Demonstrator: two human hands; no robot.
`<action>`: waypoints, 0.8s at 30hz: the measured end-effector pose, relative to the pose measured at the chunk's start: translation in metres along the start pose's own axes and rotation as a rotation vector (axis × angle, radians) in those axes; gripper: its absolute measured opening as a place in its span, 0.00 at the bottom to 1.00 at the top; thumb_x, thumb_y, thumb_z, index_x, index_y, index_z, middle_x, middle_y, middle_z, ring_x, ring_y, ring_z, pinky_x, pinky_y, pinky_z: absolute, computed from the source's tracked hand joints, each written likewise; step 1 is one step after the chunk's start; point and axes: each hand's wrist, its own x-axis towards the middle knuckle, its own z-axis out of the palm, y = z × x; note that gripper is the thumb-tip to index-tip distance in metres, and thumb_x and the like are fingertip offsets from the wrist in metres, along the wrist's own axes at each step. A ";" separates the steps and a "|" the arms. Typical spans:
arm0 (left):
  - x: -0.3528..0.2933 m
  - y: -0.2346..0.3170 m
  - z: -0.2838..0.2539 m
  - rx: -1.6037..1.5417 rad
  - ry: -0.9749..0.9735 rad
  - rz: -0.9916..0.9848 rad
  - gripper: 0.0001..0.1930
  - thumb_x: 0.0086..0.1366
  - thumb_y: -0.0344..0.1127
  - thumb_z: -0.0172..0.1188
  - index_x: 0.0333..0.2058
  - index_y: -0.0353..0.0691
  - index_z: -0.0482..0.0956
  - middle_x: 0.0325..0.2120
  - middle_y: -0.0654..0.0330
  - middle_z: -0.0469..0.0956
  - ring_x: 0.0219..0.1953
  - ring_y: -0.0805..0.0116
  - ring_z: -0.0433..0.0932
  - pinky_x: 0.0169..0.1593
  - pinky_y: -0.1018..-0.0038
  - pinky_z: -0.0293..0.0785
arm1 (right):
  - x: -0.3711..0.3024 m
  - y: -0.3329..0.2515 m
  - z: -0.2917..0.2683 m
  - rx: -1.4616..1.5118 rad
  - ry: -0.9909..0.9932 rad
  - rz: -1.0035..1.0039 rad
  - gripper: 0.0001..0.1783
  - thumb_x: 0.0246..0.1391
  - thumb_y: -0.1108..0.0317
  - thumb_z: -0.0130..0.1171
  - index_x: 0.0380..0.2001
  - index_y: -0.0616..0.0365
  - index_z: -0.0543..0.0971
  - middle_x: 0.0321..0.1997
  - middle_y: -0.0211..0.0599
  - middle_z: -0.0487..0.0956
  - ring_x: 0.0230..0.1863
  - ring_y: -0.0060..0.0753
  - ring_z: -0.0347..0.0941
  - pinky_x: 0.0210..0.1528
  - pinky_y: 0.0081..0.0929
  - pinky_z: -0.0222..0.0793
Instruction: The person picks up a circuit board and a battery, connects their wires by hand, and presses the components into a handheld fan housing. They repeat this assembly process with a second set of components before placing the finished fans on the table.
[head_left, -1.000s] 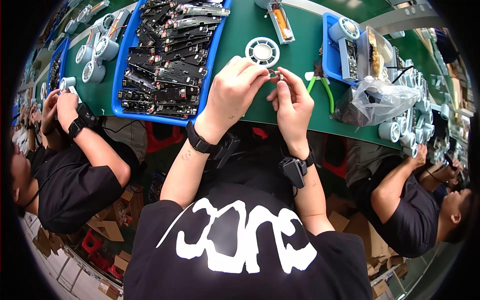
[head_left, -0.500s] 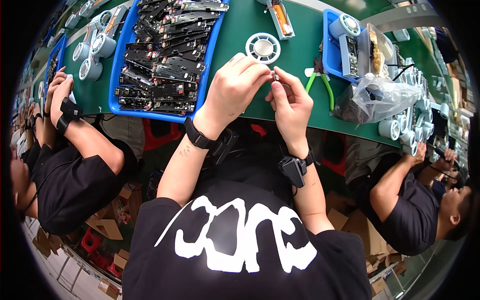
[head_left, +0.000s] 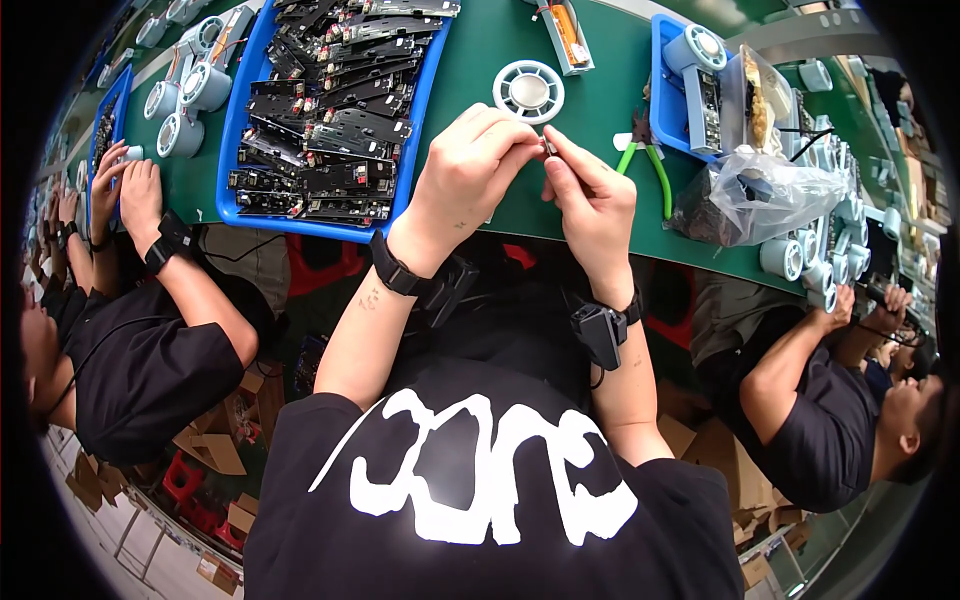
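My left hand (head_left: 468, 168) and my right hand (head_left: 594, 205) meet above the near edge of the green table. Their fingertips pinch together on a small dark part (head_left: 549, 148), too small to name and mostly covered by the fingers. Just beyond them lies a light-blue round fan grille (head_left: 528, 92) with a pale disc at its centre. To the left stands a blue tray (head_left: 228, 170) filled with several black circuit-board assemblies (head_left: 350, 135). Green-handled cutters (head_left: 643, 160) rest to the right of my right hand.
A housing with an orange part (head_left: 568, 40) lies farther back. At right are a blue bin (head_left: 663, 90), a clear plastic bag (head_left: 765, 195) and several light-blue fan units (head_left: 782, 258). Co-workers sit on both sides, one person's arm (head_left: 205, 290) at left and another's (head_left: 785, 355) at right.
My right hand has shifted slightly right and turned, its fingers straighter at the small part. My left hand stays nearly still. The left co-worker's hands have moved.
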 end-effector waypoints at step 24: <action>0.006 -0.002 -0.012 -0.105 -0.117 0.008 0.08 0.55 0.23 0.71 0.34 0.34 0.83 0.26 0.58 0.81 0.27 0.65 0.79 0.31 0.74 0.75 | 0.026 -0.013 -0.033 -0.183 -0.317 -0.175 0.17 0.58 0.77 0.64 0.50 0.58 0.85 0.30 0.35 0.85 0.23 0.17 0.75 0.27 0.16 0.70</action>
